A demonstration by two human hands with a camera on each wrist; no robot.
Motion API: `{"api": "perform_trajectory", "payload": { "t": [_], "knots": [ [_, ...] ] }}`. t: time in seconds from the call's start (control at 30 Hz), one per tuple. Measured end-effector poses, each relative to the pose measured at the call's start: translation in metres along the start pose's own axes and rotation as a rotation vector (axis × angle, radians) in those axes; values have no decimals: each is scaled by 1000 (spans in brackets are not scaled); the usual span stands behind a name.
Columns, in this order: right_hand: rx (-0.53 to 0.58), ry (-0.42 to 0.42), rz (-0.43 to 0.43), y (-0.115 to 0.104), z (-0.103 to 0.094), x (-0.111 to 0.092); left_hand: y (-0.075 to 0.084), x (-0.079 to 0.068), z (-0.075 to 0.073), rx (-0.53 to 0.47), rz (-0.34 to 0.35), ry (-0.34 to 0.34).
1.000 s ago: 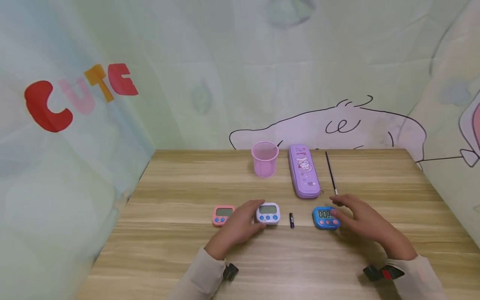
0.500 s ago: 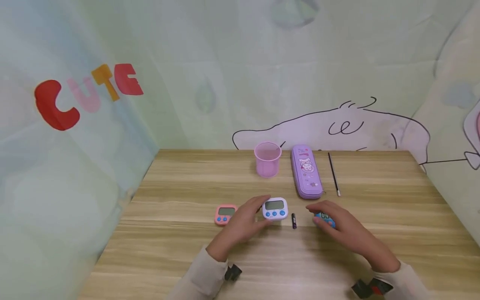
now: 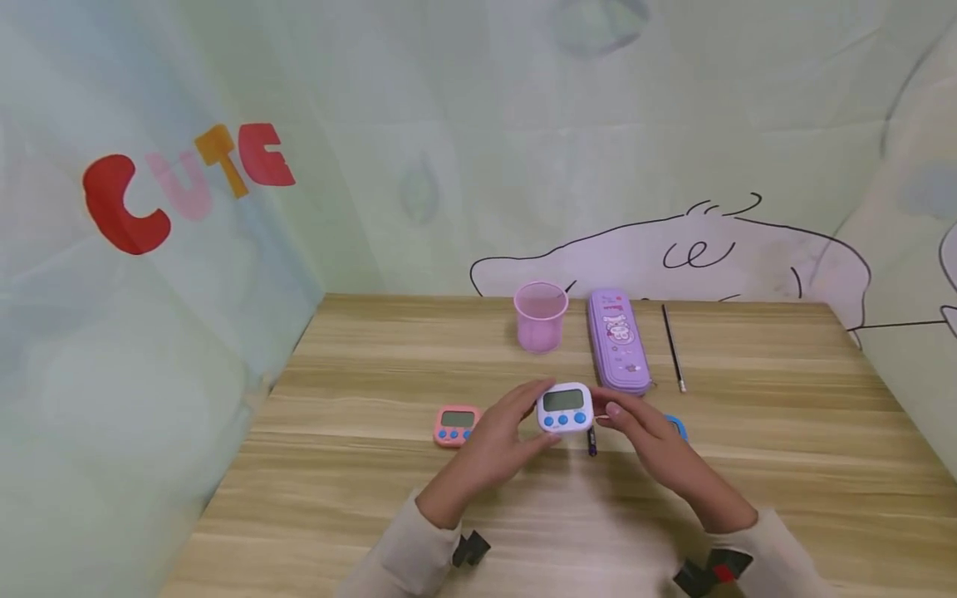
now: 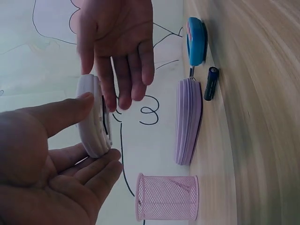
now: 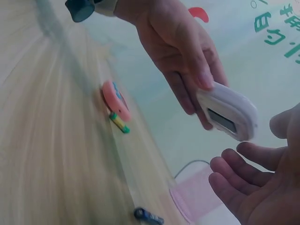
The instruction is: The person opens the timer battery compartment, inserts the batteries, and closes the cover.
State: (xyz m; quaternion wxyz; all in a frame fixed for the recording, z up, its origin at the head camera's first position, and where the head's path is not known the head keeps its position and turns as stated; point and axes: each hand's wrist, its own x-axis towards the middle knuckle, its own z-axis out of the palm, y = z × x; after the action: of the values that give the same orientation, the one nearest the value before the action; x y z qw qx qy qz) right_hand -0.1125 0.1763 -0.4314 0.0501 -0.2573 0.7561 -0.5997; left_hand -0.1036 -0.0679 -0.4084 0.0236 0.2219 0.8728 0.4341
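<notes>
My left hand (image 3: pixel 501 440) holds a white digital timer (image 3: pixel 564 407) with blue buttons, raised above the table. Its grey screen looks blank from the head view. Thumb and fingers pinch the timer's edges in the left wrist view. On its underside a dark rectangular patch (image 5: pixel 222 121) shows. My right hand (image 3: pixel 658 448) is at the timer's right side, fingers loosely extended and thumb apart; whether a fingertip touches the casing I cannot tell. Below lies a small dark battery (image 3: pixel 592 443), partly covered by the timer. A blue timer (image 3: pixel 679 427) is mostly hidden behind the right hand.
A pink timer (image 3: pixel 454 425) lies left of my left hand, with a yellow-green battery (image 5: pixel 120 123) beside it. Farther back are a pink mesh cup (image 3: pixel 540 328), a purple pencil case (image 3: pixel 619 340) and a black pencil (image 3: pixel 673 347). Printed cloth walls border the wooden table (image 3: pixel 374 365).
My left hand has lifted the white timer off the table and moved it slightly right. My right hand has left the blue timer and come leftward to the white one.
</notes>
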Motion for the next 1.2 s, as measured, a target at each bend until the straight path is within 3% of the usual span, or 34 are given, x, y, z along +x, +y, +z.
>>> {"api": "perform_trajectory", "payload": {
  "t": [0.2,0.47,0.67,0.77,0.97,1.2],
  "knots": [
    [65,0,74,-3,11,2,2,1,2,8,23,16],
    [140,-22,86,2,13,1,1,1,3,8,39,18],
    [145,-31,134,3,13,-2,1,0,6,35,8,-9],
    [149,-40,135,2,14,-2,0,1,9,64,-7,-23],
    [162,-54,95,3,18,-1,-1,2,13,95,21,-23],
    [183,-64,103,5,19,-3,-2,1,16,125,40,-32]
  ]
}}
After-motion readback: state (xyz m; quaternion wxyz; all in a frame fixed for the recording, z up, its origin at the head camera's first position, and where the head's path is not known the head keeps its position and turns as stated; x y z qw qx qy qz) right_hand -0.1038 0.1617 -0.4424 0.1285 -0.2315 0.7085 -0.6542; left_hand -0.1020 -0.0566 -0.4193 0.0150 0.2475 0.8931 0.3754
